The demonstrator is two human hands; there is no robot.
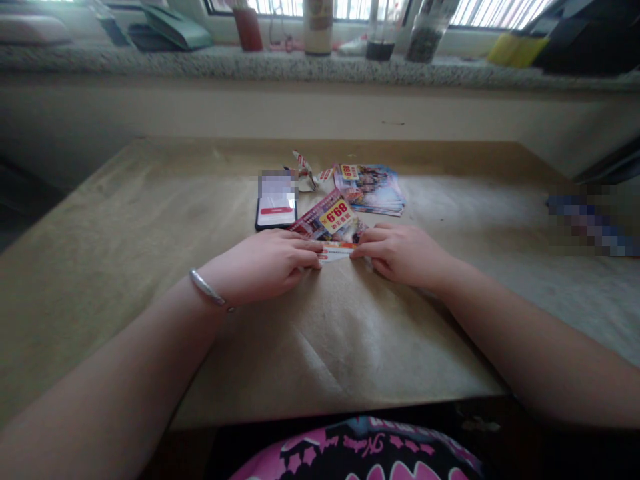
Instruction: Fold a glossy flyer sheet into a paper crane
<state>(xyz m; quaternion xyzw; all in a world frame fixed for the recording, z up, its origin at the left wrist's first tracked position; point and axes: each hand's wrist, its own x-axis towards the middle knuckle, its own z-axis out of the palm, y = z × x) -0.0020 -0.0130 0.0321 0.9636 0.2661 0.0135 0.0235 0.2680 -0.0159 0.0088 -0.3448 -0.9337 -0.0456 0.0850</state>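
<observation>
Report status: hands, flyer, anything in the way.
Left hand, right hand both on near edge of flyer. White strip apparently folded over. Phone close beyond left hand; nothing visibly blocking.

I am in what looks like a home: my plain table (pixel 425 347) sits before a pale wall (pixel 240 110) with a bright window (pixel 480 13), and its far stone sill (pixel 200 65) carries household clutter, a red container (pixel 249 30) left of a jar (pixel 425 40).
</observation>
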